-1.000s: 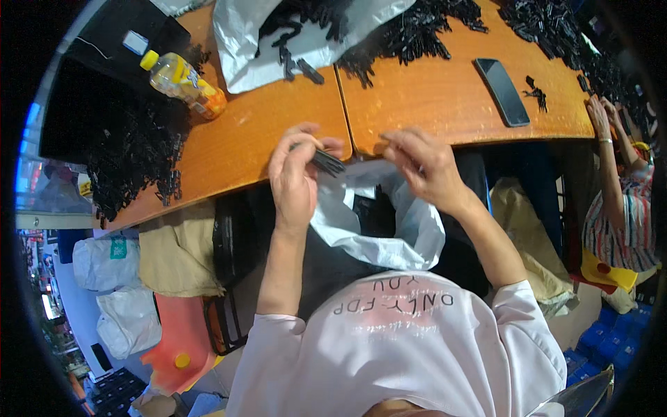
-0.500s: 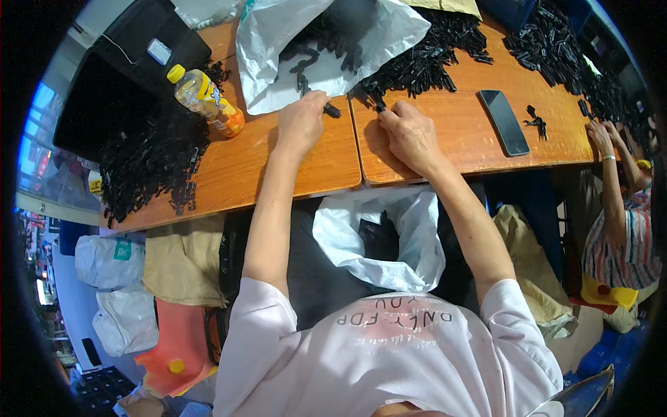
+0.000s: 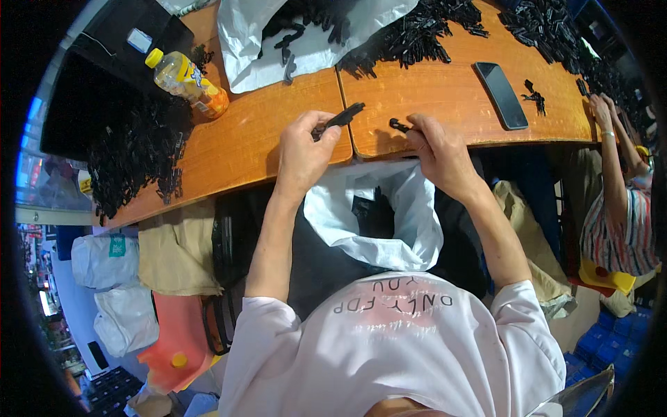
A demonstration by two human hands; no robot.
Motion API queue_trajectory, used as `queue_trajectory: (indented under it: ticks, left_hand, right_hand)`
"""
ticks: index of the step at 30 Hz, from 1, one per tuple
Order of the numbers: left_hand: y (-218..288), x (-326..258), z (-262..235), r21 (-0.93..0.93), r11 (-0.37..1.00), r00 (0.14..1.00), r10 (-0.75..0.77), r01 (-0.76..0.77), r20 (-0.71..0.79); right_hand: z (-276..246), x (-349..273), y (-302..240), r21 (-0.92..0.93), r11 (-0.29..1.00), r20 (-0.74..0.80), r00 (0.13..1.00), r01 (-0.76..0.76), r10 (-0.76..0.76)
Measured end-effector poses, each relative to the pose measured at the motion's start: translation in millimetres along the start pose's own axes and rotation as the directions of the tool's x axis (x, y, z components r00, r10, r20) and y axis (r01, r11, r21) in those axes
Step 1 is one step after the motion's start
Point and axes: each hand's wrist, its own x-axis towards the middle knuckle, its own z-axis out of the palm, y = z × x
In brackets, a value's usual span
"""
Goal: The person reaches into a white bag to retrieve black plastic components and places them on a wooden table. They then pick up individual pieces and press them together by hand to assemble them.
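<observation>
My left hand point(image 3: 304, 154) is closed on a long, dark black plastic piece point(image 3: 346, 114), held low over the table's front part beside the seam. Across the seam, my right hand point(image 3: 445, 154) pinches a smaller black plastic part point(image 3: 398, 125) between thumb and fingers. The two pieces point toward each other with a gap between them. On my lap, below both hands, a white woven bag point(image 3: 326, 226) gapes, with dark pieces inside. Ahead, a heap of black plastic parts point(image 3: 410, 45) lies next to a large white sack point(image 3: 240, 59) holding similar parts.
A drink bottle with a yellow cap point(image 3: 191, 83) stands left, by another black heap point(image 3: 132, 160). At right lie a phone point(image 3: 501, 97) and a small cluster of parts point(image 3: 535, 99). A co-worker's hands point(image 3: 603, 115) are at the far right pile point(image 3: 542, 38).
Both hands have drawn back from the sack and heap toward me, bringing the black pieces with them. The view has shifted slightly.
</observation>
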Motion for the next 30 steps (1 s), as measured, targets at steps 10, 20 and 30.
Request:
queue_trajectory:
  ticks: [10,20,30]
  left_hand:
    - [26,-33,-2,-0.442,0.819,0.914,-0.229,0.367,0.335]
    - [38,-65,4,-0.519,0.766,0.918,-0.243,0.379,0.312]
    - [35,-78,12,-0.184,0.965,0.982,0.187,-0.187,-0.019]
  right_hand:
    - [10,-25,-38,0.399,0.913,0.123,0.991,-0.091,0.045]
    - [11,-39,-41,0.372,0.928,0.061,0.998,-0.032,0.010]
    - [10,-46,-52,0.440,0.891,0.085,0.993,-0.114,0.086]
